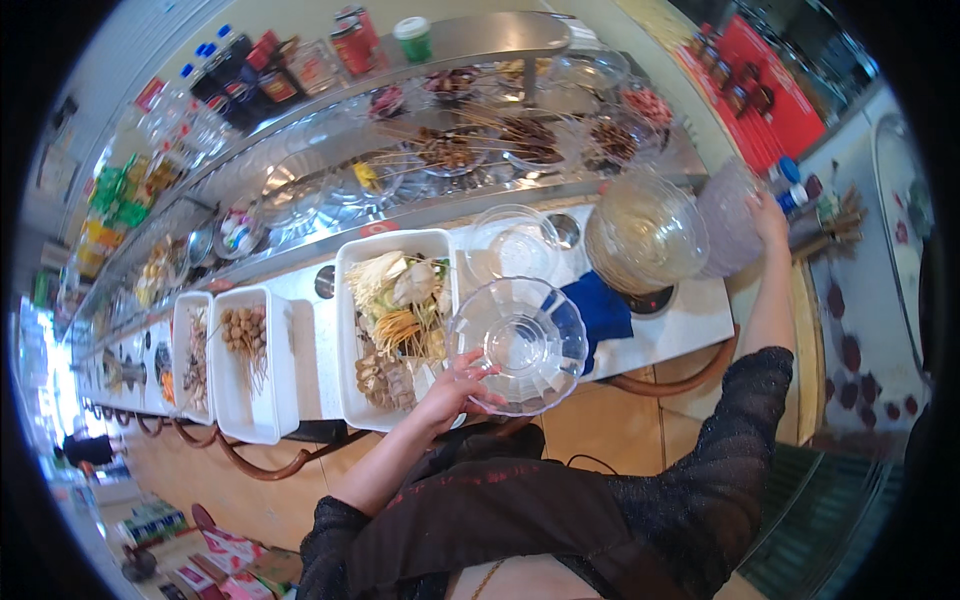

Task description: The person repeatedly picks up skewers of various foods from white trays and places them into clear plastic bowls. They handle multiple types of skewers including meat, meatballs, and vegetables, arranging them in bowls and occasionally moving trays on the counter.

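My left hand point(461, 390) holds a clear plastic bowl point(517, 346) with a scalloped rim, in front of the counter's near edge; the bowl looks empty. My right hand point(766, 214) reaches out to the far right and touches a stack of purplish clear bowls point(727, 217); whether its fingers grip one is hard to tell. Left of that stack leans a tall stack of clear, yellowish-looking bowls point(649, 232). A blue cloth point(600, 319) lies beside it. Another clear bowl point(514, 247) sits behind the held one. To its left, a white tub point(341, 330) contains skewered mushrooms and vegetables.
White tubs point(281, 367) of skewered balls and other food line the counter's left. Behind runs a metal display ledge point(480, 199) with plates of skewers point(446, 154). Bottles point(225, 75) and cans stand above. Curved wooden chair backs point(675, 386) are under the near edge. A person point(86, 450) is far left.
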Demonstrator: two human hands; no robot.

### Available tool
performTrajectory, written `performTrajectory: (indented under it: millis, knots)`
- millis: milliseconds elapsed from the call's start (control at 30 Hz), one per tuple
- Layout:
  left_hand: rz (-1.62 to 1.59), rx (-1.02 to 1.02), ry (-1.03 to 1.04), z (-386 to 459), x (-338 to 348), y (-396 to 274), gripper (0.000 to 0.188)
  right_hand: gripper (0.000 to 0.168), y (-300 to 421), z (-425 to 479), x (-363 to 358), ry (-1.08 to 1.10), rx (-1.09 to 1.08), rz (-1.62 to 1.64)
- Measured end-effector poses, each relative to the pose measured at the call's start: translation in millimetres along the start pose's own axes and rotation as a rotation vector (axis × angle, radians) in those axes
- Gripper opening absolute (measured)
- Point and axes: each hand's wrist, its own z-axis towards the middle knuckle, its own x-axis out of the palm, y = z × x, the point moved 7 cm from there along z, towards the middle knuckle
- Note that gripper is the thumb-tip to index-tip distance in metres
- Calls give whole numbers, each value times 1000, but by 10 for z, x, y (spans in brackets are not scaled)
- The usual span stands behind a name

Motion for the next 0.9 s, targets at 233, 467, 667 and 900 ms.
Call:
performTrajectory:
  millis: [233,467,667,900]
  knots:
    - [435,141,-202,259,-314,24,67,31,-544,502,280,-73,322,1081]
    - [1591,634,-295,174,189,-538,71,27,-1628,297,82,-539,544,2202]
    - [1111,506,-309,279,-264,-342,66,26,-467,-376,-783,-109,7,2252]
    - [-175,218,-170,-547,-741,-395,65,13,2208,-1398,-1282,115,-474,1124]
